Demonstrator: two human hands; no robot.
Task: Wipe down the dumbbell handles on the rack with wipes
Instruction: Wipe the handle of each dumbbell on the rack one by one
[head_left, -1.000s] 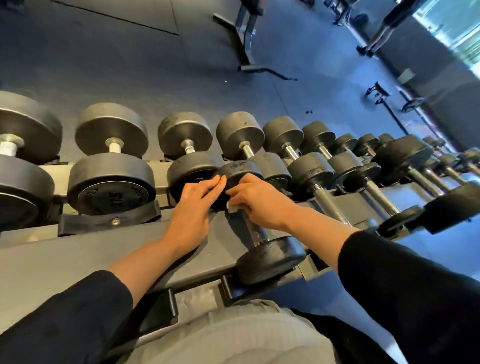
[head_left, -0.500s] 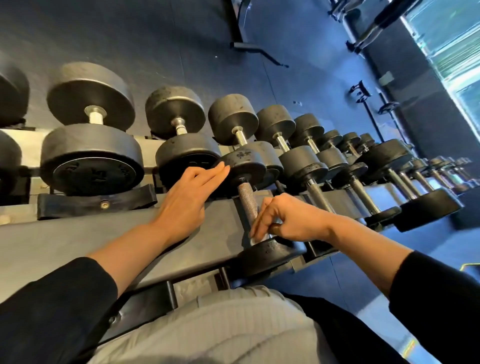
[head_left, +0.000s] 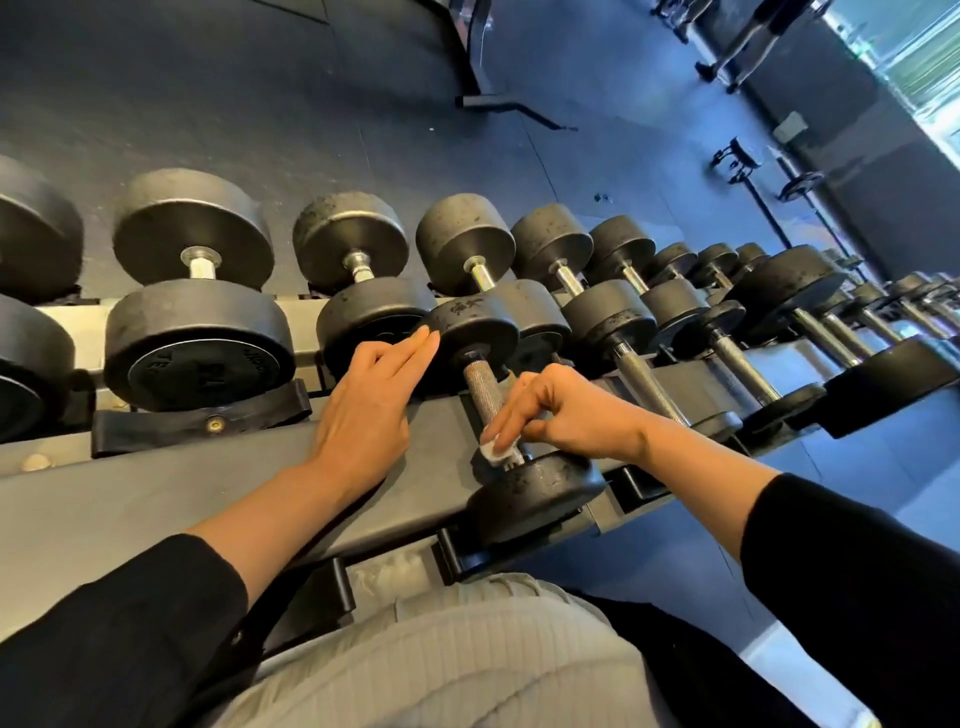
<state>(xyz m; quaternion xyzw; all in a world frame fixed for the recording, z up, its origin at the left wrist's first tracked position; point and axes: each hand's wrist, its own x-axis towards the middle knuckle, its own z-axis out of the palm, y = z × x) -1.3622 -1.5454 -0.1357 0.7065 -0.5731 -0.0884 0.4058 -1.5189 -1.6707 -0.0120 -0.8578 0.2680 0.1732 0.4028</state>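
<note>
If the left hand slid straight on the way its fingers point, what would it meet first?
The left hand lies flat on the rack, fingers aimed up and to the right. Their tips already seem to touch the far head of the dumbbell whose handle is being wiped, though depth is unclear.

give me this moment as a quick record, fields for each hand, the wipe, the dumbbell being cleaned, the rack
left hand: left hand lies flat, fingers straight, fingertips against the far head of the dumbbell
right hand: right hand pinches a white wipe round the handle
wipe position: at the near end of the knurled handle, next to the near head
dumbbell: lies across the rack, handle pointing toward the person
rack: grey sloped shelf, a row of black dumbbells on the tier behind
</note>
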